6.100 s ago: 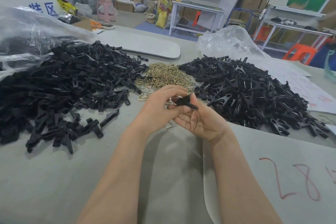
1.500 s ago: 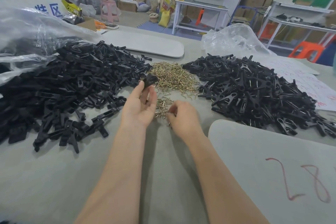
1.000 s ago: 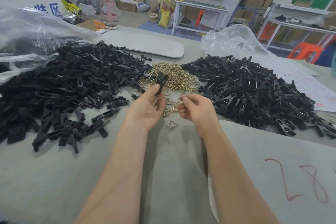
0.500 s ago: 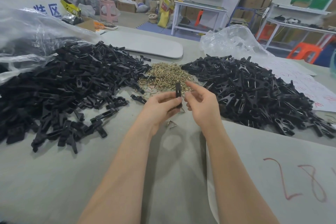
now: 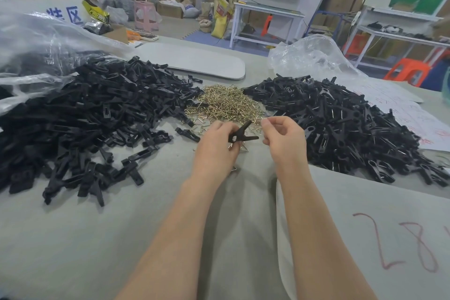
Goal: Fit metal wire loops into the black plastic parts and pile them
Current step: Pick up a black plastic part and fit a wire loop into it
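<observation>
Black plastic parts (image 5: 92, 114) sprawl in the big heap across the desk's (image 5: 97, 238) left side. A second heap (image 5: 341, 126), glinting with wire, runs toward the right edge, and brassy wire loops (image 5: 226, 105) are piled between them. Left hand (image 5: 216, 151) pinches one black clip (image 5: 241, 134) above the desk's middle, long axis pointing right. Right hand (image 5: 285, 141) is just beside its tip, fingertips pressed together; whether there's a loop between them, can't tell.

Left heap of plastic parts (image 5: 85, 114), right heap of plastic parts (image 5: 341, 126), single plastic part (image 5: 241, 134): black; right heap flecked silvery. Wire loops (image 5: 226, 105): brassy gold. Table (image 5: 73, 251): plain grey; board (image 5: 353, 202): pale grey, red handwritten numerals; orange stool (image 5: 409, 70); pink stool (image 5: 146, 16).
</observation>
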Available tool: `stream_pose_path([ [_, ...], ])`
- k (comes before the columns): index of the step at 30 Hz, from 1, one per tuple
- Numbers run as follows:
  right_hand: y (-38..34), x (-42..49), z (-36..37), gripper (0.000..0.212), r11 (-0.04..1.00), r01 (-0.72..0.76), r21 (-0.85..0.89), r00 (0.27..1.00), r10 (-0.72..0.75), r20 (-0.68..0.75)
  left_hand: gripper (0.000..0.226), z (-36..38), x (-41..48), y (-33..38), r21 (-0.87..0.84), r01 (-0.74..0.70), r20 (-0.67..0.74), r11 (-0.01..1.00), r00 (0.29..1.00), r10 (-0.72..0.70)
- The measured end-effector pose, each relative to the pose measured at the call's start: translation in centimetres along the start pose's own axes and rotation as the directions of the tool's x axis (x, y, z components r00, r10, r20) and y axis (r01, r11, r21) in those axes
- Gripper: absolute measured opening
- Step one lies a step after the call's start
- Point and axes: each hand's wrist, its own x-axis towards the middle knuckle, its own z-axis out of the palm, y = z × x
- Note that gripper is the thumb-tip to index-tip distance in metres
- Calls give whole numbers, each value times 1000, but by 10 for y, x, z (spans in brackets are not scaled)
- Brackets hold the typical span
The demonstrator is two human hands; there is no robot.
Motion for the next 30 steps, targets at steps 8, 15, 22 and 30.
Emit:
stream_pose_path([
  [8, 1, 0, -3, 13, 983, -30, -182, 999, 36, 27, 21, 1, -2, 2, 19, -49, -9, 999, 999, 49],
  [15, 4, 0, -1, 14, 966, -31, -255, 1000, 28, -14, 20, 2, -1, 1, 30, -71, -25, 997, 997, 72],
  [22, 6, 2, -2, 11, 954, -33, -298, 999, 26, -28, 18, 2, -1, 0, 25, -63, -66, 998, 996, 64],
  [30, -5, 1, -13, 15, 954, -287, -85, 919, 299, 255, 20, -10, -1, 0, -80, -118, 91, 990, 988, 125],
])
